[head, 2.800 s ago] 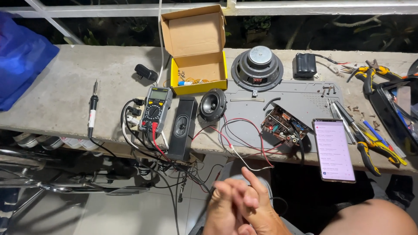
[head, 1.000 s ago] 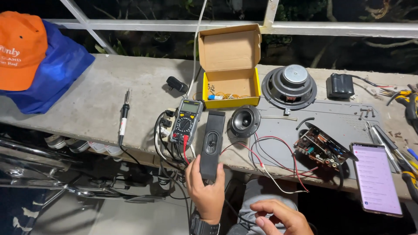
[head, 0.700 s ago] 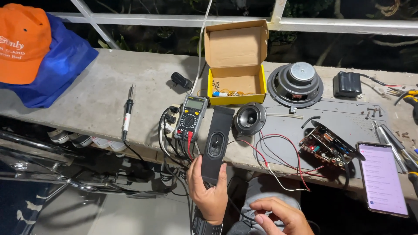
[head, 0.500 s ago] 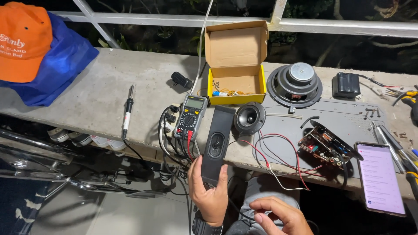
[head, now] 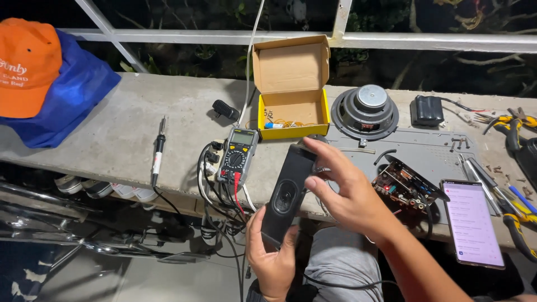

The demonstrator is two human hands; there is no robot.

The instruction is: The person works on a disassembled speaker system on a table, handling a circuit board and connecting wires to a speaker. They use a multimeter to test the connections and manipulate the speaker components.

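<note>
I hold a long black speaker box (head: 286, 196) with an oval driver in its face, tilted up off the concrete ledge (head: 123, 117). My left hand (head: 271, 260) grips its near end from below. My right hand (head: 344, 193) clasps its far end from the right, thumb on the side and fingers over the top. A yellow and black multimeter (head: 238, 155) with red and black leads lies just left of the box.
An open yellow cardboard box (head: 291, 89), a round speaker driver (head: 364, 111), a circuit board (head: 405, 185), a lit phone (head: 471, 222), a soldering iron (head: 158, 152), pliers and screwdrivers (head: 512, 168) lie on the ledge. An orange cap (head: 27, 67) rests on blue cloth (head: 78, 95).
My right hand rose from my lap and took the far end of the speaker box. The box has lifted and moved right, covering the small round speaker.
</note>
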